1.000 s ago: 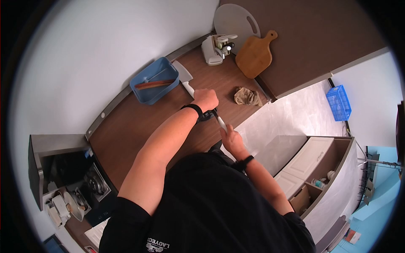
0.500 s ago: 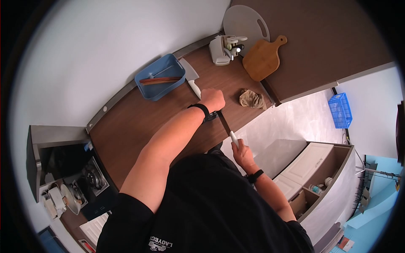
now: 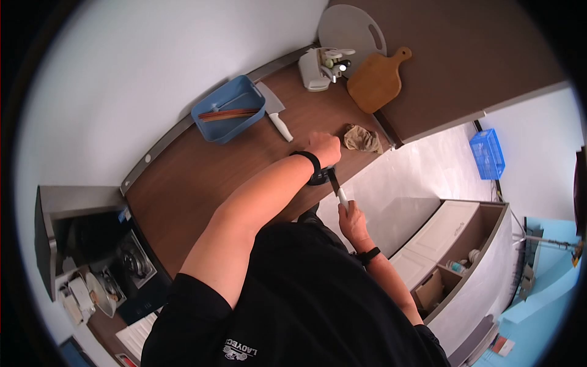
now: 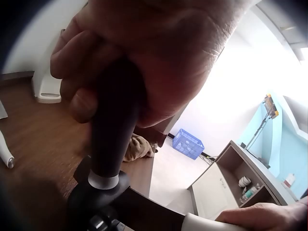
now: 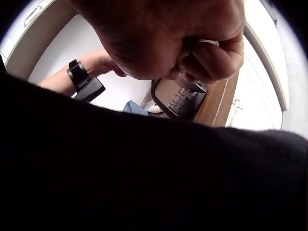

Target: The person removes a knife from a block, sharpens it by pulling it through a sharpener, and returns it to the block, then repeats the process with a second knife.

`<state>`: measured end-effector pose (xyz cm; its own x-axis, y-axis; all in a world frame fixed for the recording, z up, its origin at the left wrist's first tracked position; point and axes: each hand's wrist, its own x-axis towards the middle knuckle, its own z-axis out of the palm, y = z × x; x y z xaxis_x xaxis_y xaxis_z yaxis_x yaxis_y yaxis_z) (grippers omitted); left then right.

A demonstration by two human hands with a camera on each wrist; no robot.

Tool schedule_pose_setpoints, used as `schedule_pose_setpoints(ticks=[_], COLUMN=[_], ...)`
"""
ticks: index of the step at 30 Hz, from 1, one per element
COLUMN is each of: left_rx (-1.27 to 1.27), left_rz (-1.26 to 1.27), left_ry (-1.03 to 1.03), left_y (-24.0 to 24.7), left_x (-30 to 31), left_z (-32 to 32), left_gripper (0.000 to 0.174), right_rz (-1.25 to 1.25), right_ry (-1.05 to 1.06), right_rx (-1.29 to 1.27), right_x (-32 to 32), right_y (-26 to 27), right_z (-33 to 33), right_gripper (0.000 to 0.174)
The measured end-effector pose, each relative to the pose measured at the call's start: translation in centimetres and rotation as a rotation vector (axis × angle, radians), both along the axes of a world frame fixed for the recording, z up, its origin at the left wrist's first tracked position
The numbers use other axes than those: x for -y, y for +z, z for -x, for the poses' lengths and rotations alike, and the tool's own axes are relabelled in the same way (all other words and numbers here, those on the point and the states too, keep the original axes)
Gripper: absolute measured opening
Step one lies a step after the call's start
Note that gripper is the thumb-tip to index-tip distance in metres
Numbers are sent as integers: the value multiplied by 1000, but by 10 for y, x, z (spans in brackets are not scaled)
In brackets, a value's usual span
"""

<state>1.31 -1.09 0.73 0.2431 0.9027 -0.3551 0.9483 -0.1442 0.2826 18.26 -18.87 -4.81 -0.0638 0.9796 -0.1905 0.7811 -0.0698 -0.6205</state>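
Note:
In the head view my left hand point(image 3: 323, 148) grips the upright black handle of a knife sharpener point(image 4: 113, 130) on the brown counter point(image 3: 183, 177). The sharpener's dark base is partly hidden under the hand and wrist strap. My right hand point(image 3: 353, 221), lower right past the counter's front edge, holds a knife by its white handle point(image 3: 343, 197). The knife's dark blade point(image 4: 154, 209) runs to the sharpener's base, its far end hidden there. Nearby on the counter lies a cleaver point(image 3: 272, 101) with a white handle, and a crumpled brown cloth point(image 3: 362, 139) is right of my left hand.
A blue basin point(image 3: 223, 125) with chopsticks stands by the wall. A white knife holder point(image 3: 315, 70) sits in the far corner, beside a wooden cutting board point(image 3: 376, 82) and a white board point(image 3: 345, 27). To the left is a gas stove point(image 3: 136, 260); a blue crate point(image 3: 487, 154) is at right.
The right hand drew the knife away from the sharpener, baring more blade; now less blade shows between them. The left hand and sharpener have shifted right along the counter, away from the cleaver handle.

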Motion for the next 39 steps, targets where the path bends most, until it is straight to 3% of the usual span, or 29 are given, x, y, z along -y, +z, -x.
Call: schedule_pose_setpoints(ticks=[5,13,22,32,37,39], left_rx=[6,-108,-115,-80,-97,15], left_rz=[-61,-7,-25,-29,-54,-110], left_ry=[-73,-76,72,112,79,48], left_y=[-2,3,1,-1,-10,-9], left_x=[-3,-3,-7,-8,-12,-8], left_z=[-19,-15,-16,-15,-16,-10], left_gripper=[25,21,21,21,22,23], right_rz=[23,-73,150,-42,-50,42], right_ry=[-108,-79,18,-30,-50,-76], right_rx=[-31,17,57,33,75,113], right_x=[0,-44,30,-55,-5,41], right_y=[-4,-27,13,-33,-24,-5], right_z=[9,35,-20,35,22,13], right_gripper=[27,29,29,29,30,32])
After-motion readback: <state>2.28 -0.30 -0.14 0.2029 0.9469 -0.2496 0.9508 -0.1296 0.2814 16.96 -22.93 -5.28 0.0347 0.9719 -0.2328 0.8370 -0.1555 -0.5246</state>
